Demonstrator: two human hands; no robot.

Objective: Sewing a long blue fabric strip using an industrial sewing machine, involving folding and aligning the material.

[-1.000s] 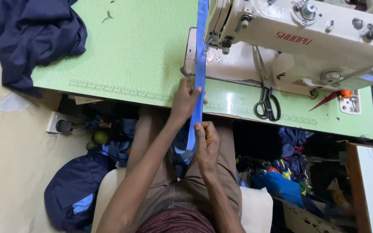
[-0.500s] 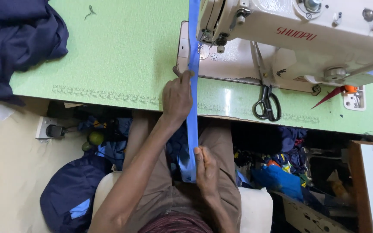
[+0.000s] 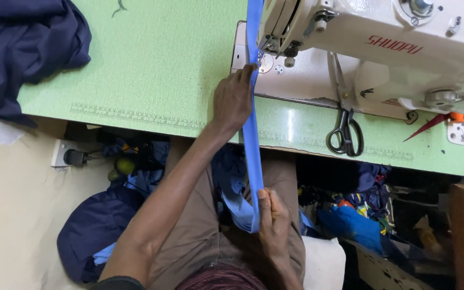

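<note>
I am feeding a long blue fabric strip [image 3: 252, 139] toward the needle area of the white sewing machine [image 3: 371, 48] at the upper right of the frame. The strip is running from the top edge, past the presser foot, across the front edge of the green worktop [image 3: 151, 75] and down to my lap at lower centre. My left hand [image 3: 234, 99] is lying just left of the machine bed with its fingers curled loosely, the fingertips pressing the strip's edge flat rather than gripping it. My right hand [image 3: 273, 223] is closing around the lower end of the strip, pinching it between thumb and fingers near my knee. To do this well, I judge I should be keeping the strip taut and straight between both hands, letting the left hand guide the edge squarely and keeping those fingertips well clear of the needle. A pair of black-handled scissors [image 3: 345, 131] is lying on the worktop to the right, and a heap of dark navy cloth [image 3: 25, 45] is sitting in the upper left corner.
</note>
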